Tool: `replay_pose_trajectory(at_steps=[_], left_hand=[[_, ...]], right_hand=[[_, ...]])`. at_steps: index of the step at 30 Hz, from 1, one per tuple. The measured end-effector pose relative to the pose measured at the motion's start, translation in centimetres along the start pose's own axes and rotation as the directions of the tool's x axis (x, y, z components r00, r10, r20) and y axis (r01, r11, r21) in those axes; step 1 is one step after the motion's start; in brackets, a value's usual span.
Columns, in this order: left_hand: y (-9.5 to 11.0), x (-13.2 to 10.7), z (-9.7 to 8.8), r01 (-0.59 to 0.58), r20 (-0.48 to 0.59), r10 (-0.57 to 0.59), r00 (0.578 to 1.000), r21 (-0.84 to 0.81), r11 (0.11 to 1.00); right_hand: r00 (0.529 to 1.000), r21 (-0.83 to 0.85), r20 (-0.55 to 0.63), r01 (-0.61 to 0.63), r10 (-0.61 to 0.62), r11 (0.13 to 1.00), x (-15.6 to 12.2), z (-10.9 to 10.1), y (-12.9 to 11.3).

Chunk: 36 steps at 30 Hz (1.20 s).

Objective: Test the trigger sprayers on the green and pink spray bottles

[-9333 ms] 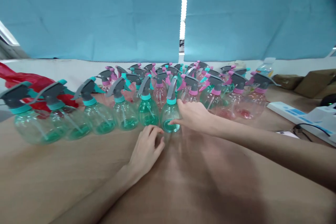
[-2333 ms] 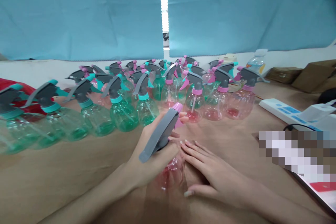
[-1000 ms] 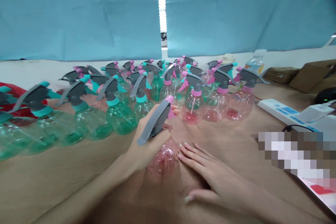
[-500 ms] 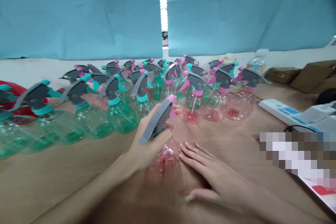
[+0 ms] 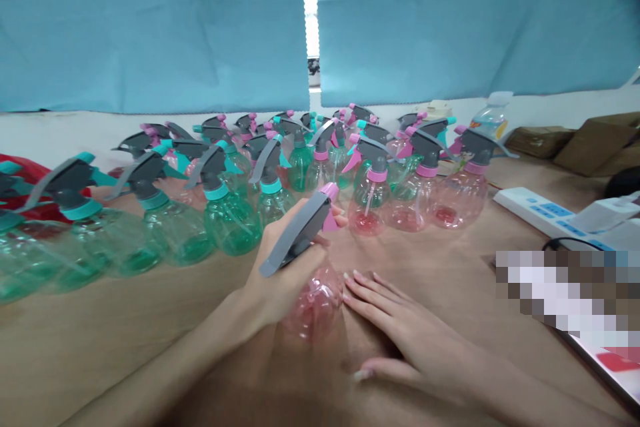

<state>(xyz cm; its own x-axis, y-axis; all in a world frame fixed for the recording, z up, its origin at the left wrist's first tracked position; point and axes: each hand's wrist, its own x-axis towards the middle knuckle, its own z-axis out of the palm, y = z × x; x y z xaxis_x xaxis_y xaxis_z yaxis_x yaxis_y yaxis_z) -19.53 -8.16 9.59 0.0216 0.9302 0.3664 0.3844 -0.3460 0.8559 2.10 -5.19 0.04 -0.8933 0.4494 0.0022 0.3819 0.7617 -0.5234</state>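
One pink spray bottle (image 5: 315, 305) has come into the left hand (image 5: 280, 285).

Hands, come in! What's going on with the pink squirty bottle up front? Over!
Left hand gripping pink spray bottle near its top. Right hand palm down beside it. Other bottles crowded beyond.

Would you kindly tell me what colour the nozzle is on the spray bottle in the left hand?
The nozzle is pink, shown best in the head view.
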Motion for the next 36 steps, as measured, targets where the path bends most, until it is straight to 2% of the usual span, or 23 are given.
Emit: replay_pose_trajectory(at_steps=[5,11,17,25,30,36], left_hand=[[-0.01,-0.11,-0.10,0.035,0.004,-0.035,0.999,0.039,0.999],[-0.07,-0.25,-0.02,0.021,-0.020,-0.021,1.000,-0.008,1.000],[-0.48,-0.52,-0.25,0.084,-0.014,-0.083,0.996,0.032,0.996],[-0.24,-0.35,0.10,0.004,-0.023,-0.003,1.000,0.023,1.000],[-0.14,-0.43,0.12,0.008,-0.058,-0.006,0.998,0.041,0.999],[-0.12,-0.35,0.13,0.021,-0.030,-0.020,0.999,0.049,0.999]], right_hand=[[1.000,0.006,-0.005,0.005,-0.005,1.000,-0.08,0.07,0.04],[1.000,0.018,-0.022,0.016,-0.016,1.000,-0.11,0.26,0.24],[1.000,0.017,-0.020,0.009,-0.009,1.000,-0.12,0.35,0.32],[0.999,0.007,-0.036,0.019,-0.019,1.000,-0.04,0.34,0.20],[1.000,0.002,-0.020,0.016,-0.016,1.000,0.01,0.18,0.09],[0.999,0.016,-0.050,0.020,-0.020,1.000,-0.09,0.45,0.27]])
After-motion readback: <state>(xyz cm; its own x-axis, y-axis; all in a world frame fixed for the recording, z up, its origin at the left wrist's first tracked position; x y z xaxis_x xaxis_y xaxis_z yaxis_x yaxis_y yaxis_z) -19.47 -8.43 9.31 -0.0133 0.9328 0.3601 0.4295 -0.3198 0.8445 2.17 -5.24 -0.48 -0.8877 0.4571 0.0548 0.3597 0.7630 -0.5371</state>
